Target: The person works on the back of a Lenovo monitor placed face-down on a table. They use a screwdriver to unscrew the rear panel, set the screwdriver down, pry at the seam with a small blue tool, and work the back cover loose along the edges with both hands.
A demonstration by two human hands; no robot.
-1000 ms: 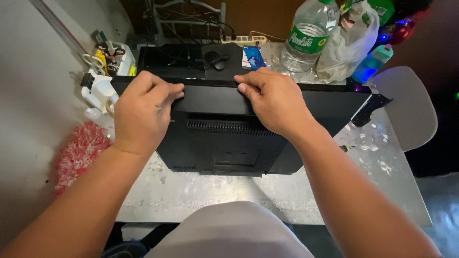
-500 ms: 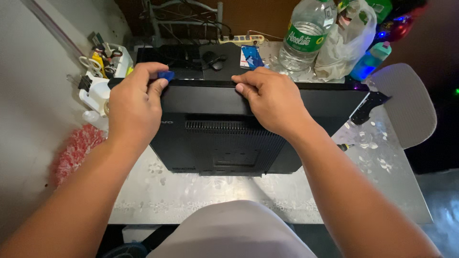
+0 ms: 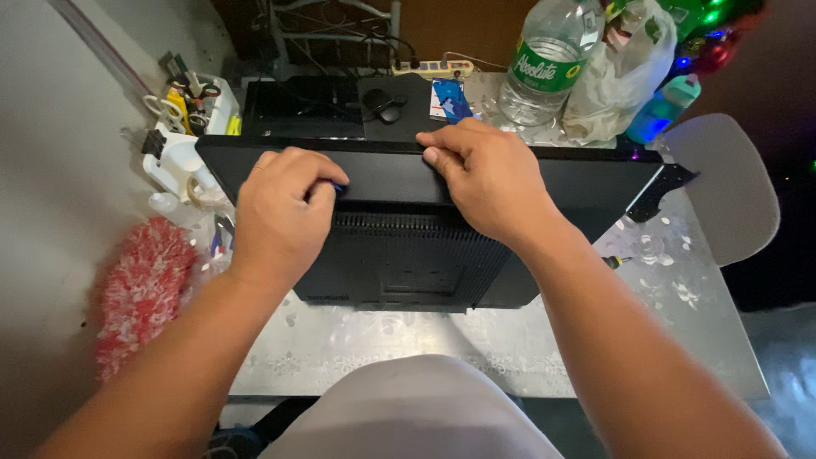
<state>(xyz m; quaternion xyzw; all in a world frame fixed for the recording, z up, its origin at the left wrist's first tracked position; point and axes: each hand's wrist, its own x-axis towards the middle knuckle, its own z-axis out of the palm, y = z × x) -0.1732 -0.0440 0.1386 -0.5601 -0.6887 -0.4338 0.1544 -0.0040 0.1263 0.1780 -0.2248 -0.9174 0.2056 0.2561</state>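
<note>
Here, bottle (image 3: 546,64), bag (image 3: 616,76) behind monitor (image 3: 399,246)

Head view: worn camera, looking steeply down over the person's lap.
Facing: forward across the table (image 3: 510,348) toward the back wall.
Nearness: close, both forearms fill the lower frame.

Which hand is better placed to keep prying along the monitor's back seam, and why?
Probably the left hand: it grips a small blue tool at the monitor seam. The right hand lies flat on the top edge, steadying.
</note>
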